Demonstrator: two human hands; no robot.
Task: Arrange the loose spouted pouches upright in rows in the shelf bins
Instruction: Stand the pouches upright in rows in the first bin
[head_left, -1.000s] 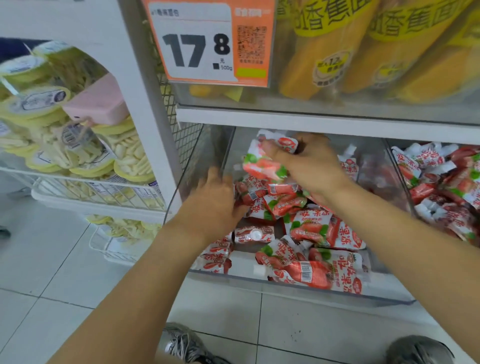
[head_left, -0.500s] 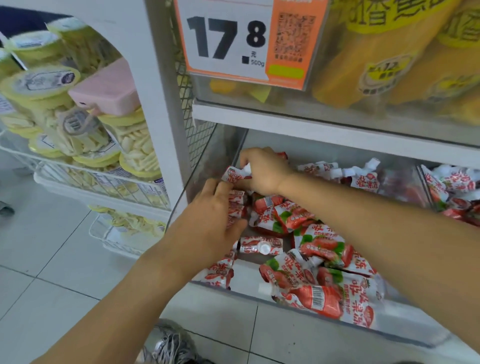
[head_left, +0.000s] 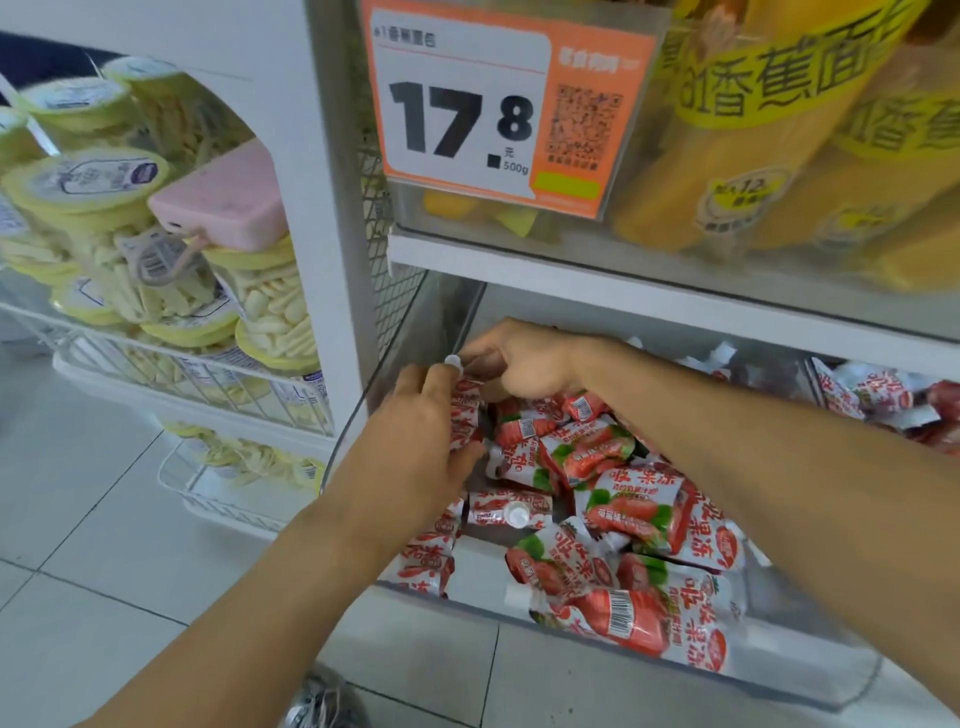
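Note:
A clear shelf bin (head_left: 415, 597) on the lower shelf holds several red-and-white spouted pouches. Most lie loose in a heap (head_left: 613, 499) across its middle and front. A short row of upright pouches (head_left: 465, 410) stands against the bin's left wall. My left hand (head_left: 426, 431) presses flat against this row from the left and front. My right hand (head_left: 511, 358) reaches in from the right and pinches the top of the rear pouch by its white cap (head_left: 453, 362). One pouch (head_left: 506, 512) lies flat on the bin floor, cap facing me.
A second bin (head_left: 883, 395) to the right holds more loose pouches. The shelf above (head_left: 675, 270) carries yellow bags behind an orange price tag (head_left: 498, 109). A wire rack (head_left: 182, 374) with yellow-lidded tubs stands to the left, past the white post. Tiled floor lies below.
My right hand carried a pouch from the middle of the bin to the back left and set it against the upright row. My left hand moved up to brace that row.

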